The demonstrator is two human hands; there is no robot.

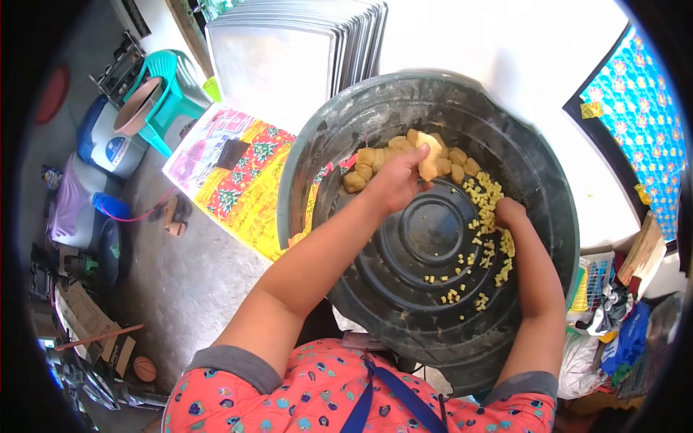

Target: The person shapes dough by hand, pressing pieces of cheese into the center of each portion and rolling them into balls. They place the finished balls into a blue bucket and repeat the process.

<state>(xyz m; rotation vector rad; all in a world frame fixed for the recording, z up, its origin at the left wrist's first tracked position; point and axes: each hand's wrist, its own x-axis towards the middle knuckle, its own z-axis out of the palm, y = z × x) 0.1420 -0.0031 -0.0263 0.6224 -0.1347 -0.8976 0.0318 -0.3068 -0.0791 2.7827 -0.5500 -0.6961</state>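
Observation:
My left hand [401, 177] is closed round a piece of pale yellow dough [430, 155], flattened and drawn out, above the middle of a large dark round tub [339, 289]. Behind it, several rounded dough pieces [366, 171] lie together along the tub's far side. My right hand [510, 213] is down at the tub's right side, touching a scatter of small yellow cubes [485, 191]. Its fingers are curled under, so what they hold is hidden. More cubes lie loose across the tub's ridged bottom, towards me.
A tall stack of metal trays [278, 65] stands beyond the tub. Printed wrapping sheets [249, 180] lie at its left and reach over its rim. Further left are a green plastic chair [173, 94] and sandals [175, 216]. Bags and a wire basket [592, 278] crowd the right.

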